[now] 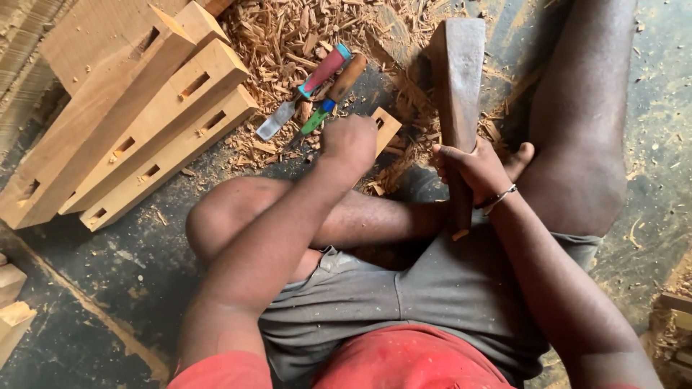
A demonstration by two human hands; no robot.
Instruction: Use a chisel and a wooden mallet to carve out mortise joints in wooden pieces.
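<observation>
Both hands are closed on tools. Right hand wraps the narrow handle of a heavy wooden mallet, whose broad dark head stands upright above the fist, over the shavings. Left hand is clenched around a chisel with a green handle, its blade hidden under the fist; the hand rests on a small pale wooden block with a notch cut at its end, lying on the floor between the person's bare legs.

Stacked at the upper left are long mortised beams, pale timber with rectangular slots along their faces, lying slantwise on the dark floor. A spread of wood shavings covers the floor beyond the hands. On those shavings, just past the left hand, lie two more chisels side by side: one with a red and blue handle and a broad blade, one with a brown wooden handle.
</observation>
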